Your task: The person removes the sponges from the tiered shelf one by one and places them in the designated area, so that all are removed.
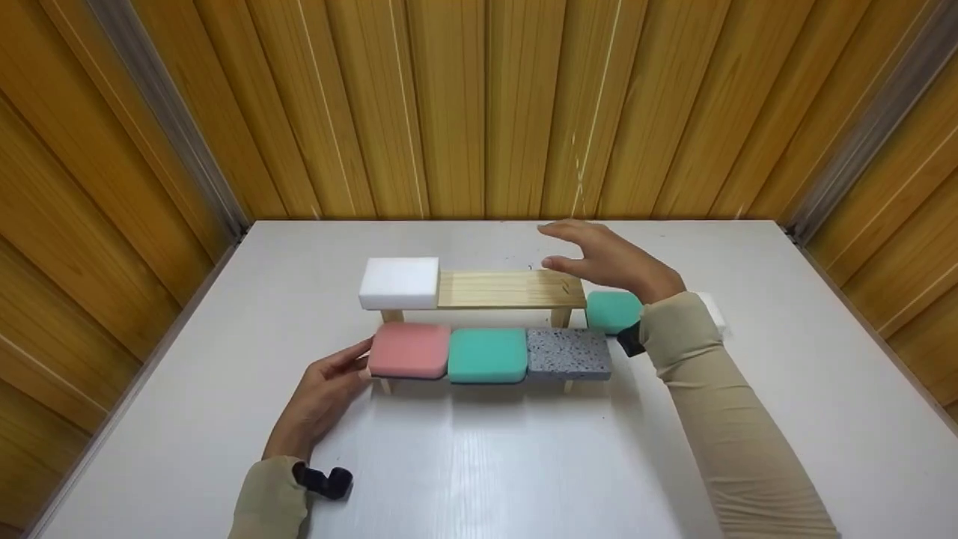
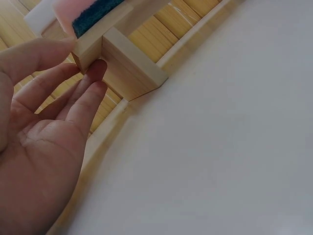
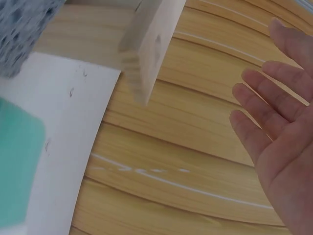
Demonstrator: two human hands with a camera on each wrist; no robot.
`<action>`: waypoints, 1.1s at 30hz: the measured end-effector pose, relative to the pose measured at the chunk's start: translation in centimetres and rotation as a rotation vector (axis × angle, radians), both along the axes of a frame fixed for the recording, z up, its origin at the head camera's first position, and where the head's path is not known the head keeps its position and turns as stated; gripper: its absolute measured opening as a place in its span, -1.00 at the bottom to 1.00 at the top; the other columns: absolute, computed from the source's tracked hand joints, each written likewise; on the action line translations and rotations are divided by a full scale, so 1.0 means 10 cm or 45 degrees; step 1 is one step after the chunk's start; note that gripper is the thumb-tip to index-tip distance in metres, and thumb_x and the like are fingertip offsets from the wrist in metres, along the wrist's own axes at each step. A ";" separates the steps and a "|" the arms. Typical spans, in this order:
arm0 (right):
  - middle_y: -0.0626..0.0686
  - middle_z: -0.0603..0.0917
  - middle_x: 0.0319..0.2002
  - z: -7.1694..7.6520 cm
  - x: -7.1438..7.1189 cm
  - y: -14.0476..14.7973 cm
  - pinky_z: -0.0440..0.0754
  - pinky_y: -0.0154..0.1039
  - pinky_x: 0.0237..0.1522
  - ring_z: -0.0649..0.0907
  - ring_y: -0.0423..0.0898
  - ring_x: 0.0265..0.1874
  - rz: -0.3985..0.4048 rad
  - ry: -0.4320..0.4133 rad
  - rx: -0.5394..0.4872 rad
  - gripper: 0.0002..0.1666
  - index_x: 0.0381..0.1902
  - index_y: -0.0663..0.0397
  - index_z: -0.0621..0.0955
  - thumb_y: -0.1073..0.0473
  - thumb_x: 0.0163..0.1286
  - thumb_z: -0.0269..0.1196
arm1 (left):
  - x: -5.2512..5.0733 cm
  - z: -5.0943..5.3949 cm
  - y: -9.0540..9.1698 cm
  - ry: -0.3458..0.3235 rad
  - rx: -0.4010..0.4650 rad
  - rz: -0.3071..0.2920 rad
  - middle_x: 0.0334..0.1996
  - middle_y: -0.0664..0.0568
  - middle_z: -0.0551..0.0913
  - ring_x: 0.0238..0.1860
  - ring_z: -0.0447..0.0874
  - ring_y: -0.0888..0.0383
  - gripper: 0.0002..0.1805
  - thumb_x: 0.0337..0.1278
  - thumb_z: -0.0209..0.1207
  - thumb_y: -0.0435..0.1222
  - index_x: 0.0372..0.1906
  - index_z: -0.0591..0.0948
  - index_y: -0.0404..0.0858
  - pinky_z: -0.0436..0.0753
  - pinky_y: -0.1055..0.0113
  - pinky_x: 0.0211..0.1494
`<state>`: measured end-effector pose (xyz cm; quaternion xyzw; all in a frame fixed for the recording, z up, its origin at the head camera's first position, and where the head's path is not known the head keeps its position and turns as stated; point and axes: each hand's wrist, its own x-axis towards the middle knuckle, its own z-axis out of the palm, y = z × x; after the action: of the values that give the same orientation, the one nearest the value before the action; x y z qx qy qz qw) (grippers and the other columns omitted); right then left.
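At its left end, the front wooden bench is pinched between the thumb and fingers of my left hand. On this bench sit a pink sponge, a green sponge and a speckled grey block side by side. Behind it stands a rear wooden bench, with a white sponge on its left end. My right hand hovers by that bench's right end, its fingers spread and holding nothing. Whether the two benches are joined is hidden.
Another green sponge lies on the white table right of the benches, below my right wrist. Beyond it, a white block is partly hidden by the right sleeve. Wood-patterned walls enclose the table's back and sides.
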<state>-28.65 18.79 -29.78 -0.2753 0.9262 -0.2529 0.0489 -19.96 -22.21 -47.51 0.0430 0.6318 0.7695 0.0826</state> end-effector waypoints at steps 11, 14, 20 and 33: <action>0.10 0.24 0.46 0.05 0.00 -0.38 0.20 0.05 0.45 0.23 0.06 0.45 0.088 -0.007 0.000 -0.23 0.46 0.04 0.22 -0.08 0.41 0.17 | 0.01 0.01 -0.01 -0.017 -0.032 0.021 0.39 -0.05 0.34 0.26 0.47 0.13 -0.37 0.12 0.21 -0.49 0.34 0.39 -0.32 0.50 0.38 0.27; 0.08 0.23 0.46 0.06 0.00 -0.48 0.19 0.02 0.46 0.21 0.03 0.46 0.112 -0.005 -0.003 -0.23 0.47 0.04 0.22 -0.09 0.41 0.16 | 0.01 0.01 -0.02 -0.013 -0.039 0.018 0.39 -0.04 0.34 0.27 0.47 0.14 -0.38 0.14 0.17 -0.51 0.35 0.38 -0.31 0.51 0.38 0.26; 0.12 0.27 0.44 0.05 -0.01 -0.72 0.18 -0.02 0.47 0.22 0.04 0.46 0.190 0.034 -0.020 -0.24 0.45 0.13 0.25 -0.05 0.42 0.17 | 0.03 0.02 -0.01 -0.002 -0.012 0.007 0.39 -0.06 0.34 0.26 0.49 0.14 -0.38 0.14 0.15 -0.53 0.36 0.36 -0.33 0.52 0.38 0.26; 0.12 0.26 0.44 0.01 -0.02 -1.20 0.15 -0.09 0.49 0.20 0.01 0.46 0.271 0.042 -0.003 -0.21 0.45 0.17 0.23 -0.05 0.40 0.19 | 0.02 0.02 0.01 -0.001 0.010 -0.011 0.37 -0.09 0.37 0.25 0.50 0.14 -0.35 0.12 0.23 -0.47 0.36 0.35 -0.34 0.49 0.38 0.29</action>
<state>-28.84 6.80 -29.71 -0.3763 0.8920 -0.2429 0.0600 -19.71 -22.07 -47.33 0.0458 0.6284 0.7717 0.0859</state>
